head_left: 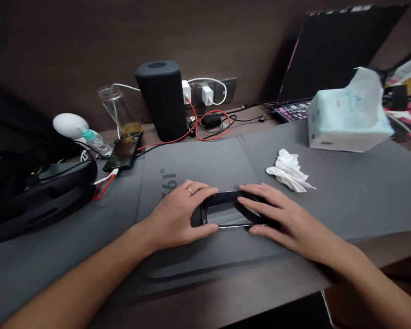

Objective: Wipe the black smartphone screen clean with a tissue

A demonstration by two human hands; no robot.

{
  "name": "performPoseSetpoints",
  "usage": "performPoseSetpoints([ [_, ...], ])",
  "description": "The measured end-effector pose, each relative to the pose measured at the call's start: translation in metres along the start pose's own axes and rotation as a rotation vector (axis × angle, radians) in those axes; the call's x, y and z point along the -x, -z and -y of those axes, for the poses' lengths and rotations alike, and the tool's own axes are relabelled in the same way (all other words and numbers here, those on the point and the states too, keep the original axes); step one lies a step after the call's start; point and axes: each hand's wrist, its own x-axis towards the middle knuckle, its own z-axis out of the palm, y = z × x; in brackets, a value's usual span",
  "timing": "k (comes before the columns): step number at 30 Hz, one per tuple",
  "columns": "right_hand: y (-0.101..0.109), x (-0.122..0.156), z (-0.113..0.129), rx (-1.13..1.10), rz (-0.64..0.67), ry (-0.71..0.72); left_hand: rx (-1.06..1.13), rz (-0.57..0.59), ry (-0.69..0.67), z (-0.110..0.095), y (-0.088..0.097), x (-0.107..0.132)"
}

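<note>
A black smartphone (222, 212) lies crosswise on the grey mat (198, 160), its glossy face upward with reflections on it. Its left end is held by my left hand (178, 212), thumb along the near edge and fingers at the far edge; a ring is on one finger. My right hand (287, 214) grips the other end, with its thumb at the near edge and a finger reaching over the glossy face. The palms and fingers hide both ends of the phone. Beyond my right hand sits a crumpled white tissue (289, 170).
Another phone (123, 151) with a red-and-white cable lies at left, near a small spray bottle (96, 141) and a glass (114, 107). A dark cylindrical speaker (162, 103) stands behind, by tangled cables (214, 123). A tissue pack (345, 119) sits before an open laptop (335, 50).
</note>
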Motion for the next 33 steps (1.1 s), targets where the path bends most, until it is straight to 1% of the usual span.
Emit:
performPoseSetpoints([
  [3, -0.0006, 0.0057, -0.0033, -0.004, -0.069, -0.034, -0.020, 0.013, 0.007, -0.0016, 0.0030, -0.0005],
  [6, -0.0008, 0.0079, -0.0040, -0.021, -0.108, -0.032, -0.014, 0.035, 0.006, -0.0026, 0.0046, -0.0013],
  [11, -0.0004, 0.0069, -0.0004, -0.029, -0.114, -0.019, -0.019, 0.033, 0.003, -0.0006, 0.0033, -0.0009],
  [19, -0.0008, 0.0061, 0.0004, -0.022, -0.093, -0.040, -0.092, -0.018, 0.015, 0.0027, 0.0020, 0.0001],
  [33, -0.0002, 0.0023, -0.0047, -0.081, -0.137, -0.035, -0.152, -0.039, -0.007, 0.0045, 0.0013, -0.0023],
])
